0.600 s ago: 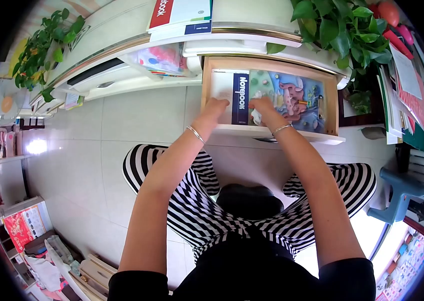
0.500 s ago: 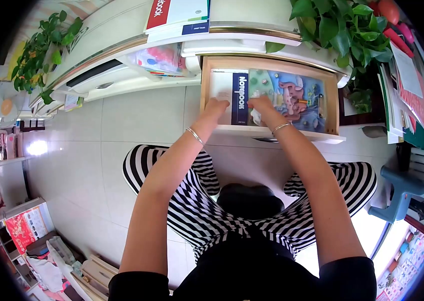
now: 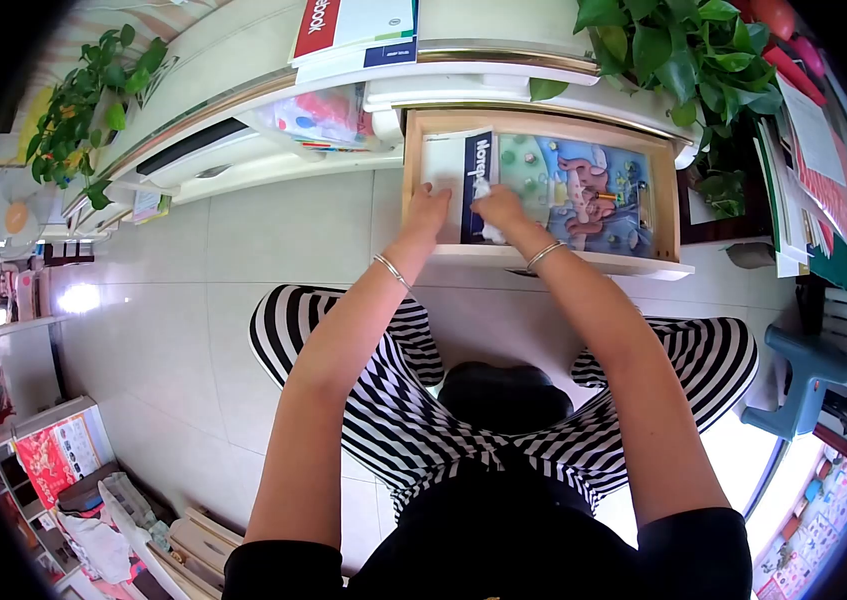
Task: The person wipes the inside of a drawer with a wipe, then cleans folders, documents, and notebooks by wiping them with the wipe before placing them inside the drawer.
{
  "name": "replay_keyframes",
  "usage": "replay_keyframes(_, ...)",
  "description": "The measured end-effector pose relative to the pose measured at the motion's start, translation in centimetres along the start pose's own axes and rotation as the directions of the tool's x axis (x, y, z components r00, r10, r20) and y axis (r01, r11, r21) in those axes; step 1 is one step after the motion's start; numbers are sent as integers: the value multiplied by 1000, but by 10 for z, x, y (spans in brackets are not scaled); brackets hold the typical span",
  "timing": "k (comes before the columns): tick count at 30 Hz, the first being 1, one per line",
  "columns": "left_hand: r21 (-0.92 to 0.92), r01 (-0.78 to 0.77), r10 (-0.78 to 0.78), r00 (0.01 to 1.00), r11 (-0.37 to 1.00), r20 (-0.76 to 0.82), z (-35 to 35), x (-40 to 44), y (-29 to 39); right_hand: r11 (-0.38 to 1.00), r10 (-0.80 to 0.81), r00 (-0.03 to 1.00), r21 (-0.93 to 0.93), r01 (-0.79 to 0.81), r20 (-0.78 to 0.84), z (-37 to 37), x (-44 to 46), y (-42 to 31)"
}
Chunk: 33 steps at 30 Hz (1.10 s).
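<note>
An open wooden drawer holds a white and navy notebook on its left and a blue-green illustrated book on its right. The notebook's left edge lies at my left hand, whose fingers are closed on it. Over the notebook's navy strip is my right hand, with its fingers closed round a crumpled white tissue. The notebook's top edge is slightly tilted.
Notebooks lie on the white cabinet top. Leafy plants hang at the upper right. Papers stack at the right, above a blue stool. My striped legs are below the drawer.
My right hand has moved left with the tissue, from the illustrated book's edge onto the notebook's navy strip. The notebook has tilted slightly. My left hand has shifted only a little.
</note>
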State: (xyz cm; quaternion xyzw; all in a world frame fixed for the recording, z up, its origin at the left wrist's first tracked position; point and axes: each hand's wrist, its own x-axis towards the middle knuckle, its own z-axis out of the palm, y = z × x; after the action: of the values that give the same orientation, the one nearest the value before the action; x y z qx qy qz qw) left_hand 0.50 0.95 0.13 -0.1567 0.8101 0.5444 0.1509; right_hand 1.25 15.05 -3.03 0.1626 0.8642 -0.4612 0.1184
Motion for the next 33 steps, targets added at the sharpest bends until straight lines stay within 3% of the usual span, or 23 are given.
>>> replay_keyframes(1, -49, -57, 57, 998, 997, -14, 0, 3, -3, 976, 103, 993, 189, -110, 49, -3, 7, 3)
replay_keyframes(2, -96, -114, 111, 993, 989, -32, -1, 5, -7, 936, 87, 991, 333, -115, 100, -8, 12, 9)
replay_keyframes(3, -99, -114, 111, 993, 989, -37, -4, 1, -4, 937, 83, 991, 331, -112, 102, -12, 21, 17)
replay_keyframes(5, -135, -313, 312, 950, 940, -22, -11, -10, 5, 823, 106, 994, 558, -101, 23, -19, 35, 34)
replay_keyframes(6, -138, -314, 314, 949, 939, -24, -15, -10, 7, 825, 104, 994, 556, -99, 22, -37, 26, 29)
replay_keyframes(8, -277, -262, 280, 959, 924, 28, -23, -8, 11, 610, 26, 930, 731, -306, 367, -92, -11, 1)
replay_keyframes(9, -280, -264, 283, 959, 923, 28, -25, -10, 16, 612, 26, 931, 731, -303, 364, -107, -19, 2)
replay_keyframes(10, -558, 34, 93, 976, 829, 197, -28, -14, 23, 559, 18, 917, 756, -340, 399, -120, -25, 6)
replay_keyframes(11, -719, 344, -36, 913, 603, 407, -31, -17, 30, 503, 6, 901, 778, -377, 433, -127, -31, 8)
replay_keyframes(12, -673, 444, 45, 815, 592, 577, -38, -19, 36, 488, 115, 926, 792, -367, 359, -128, -40, 3)
replay_keyframes(13, -673, 439, 51, 815, 595, 577, -39, -29, 49, 488, 111, 929, 795, -361, 354, -130, -47, 2)
replay_keyframes(15, -448, 355, 44, 742, 821, 669, -38, -53, 68, 435, 52, 912, 813, -387, 406, -136, -62, 0)
replay_keyframes(19, -348, 363, -42, 742, 864, 669, -32, -68, 63, 446, -131, 915, 847, -290, 382, -136, -72, 9)
replay_keyframes(21, -390, 310, -12, 796, 867, 606, -32, -73, 62, 471, -154, 921, 846, -250, 358, -140, -84, 2)
replay_keyframes(23, -431, 284, 34, 802, 856, 597, -35, -81, 69, 595, -131, 964, 796, -110, 231, -142, -99, -16)
replay_keyframes(24, -487, 216, 125, 808, 846, 575, -36, -88, 69, 691, -88, 969, 714, -108, 231, -150, -116, -29)
replay_keyframes(25, -544, 135, 226, 808, 828, 545, -40, -96, 75, 689, -113, 969, 720, -81, 217, -148, -119, -29)
replay_keyframes(27, -563, 106, 236, 833, 819, 500, -49, -115, 77, 784, -372, 922, 569, 248, 111, -144, -125, -24)
replay_keyframes(29, -589, 3, 317, 840, 808, 440, -60, -127, 70, 971, -157, 969, 210, 115, 192, -155, -148, -40)
replay_keyframes(30, -590, -4, 324, 839, 807, 437, -67, -136, 68, 924, -383, 924, 23, 383, -11, -142, -142, -16)
replay_keyframes(33, -607, -78, 395, 823, 790, 408, -91, -154, 70, 893, -448, 894, 40, 449, -20, -131, -156, -12)
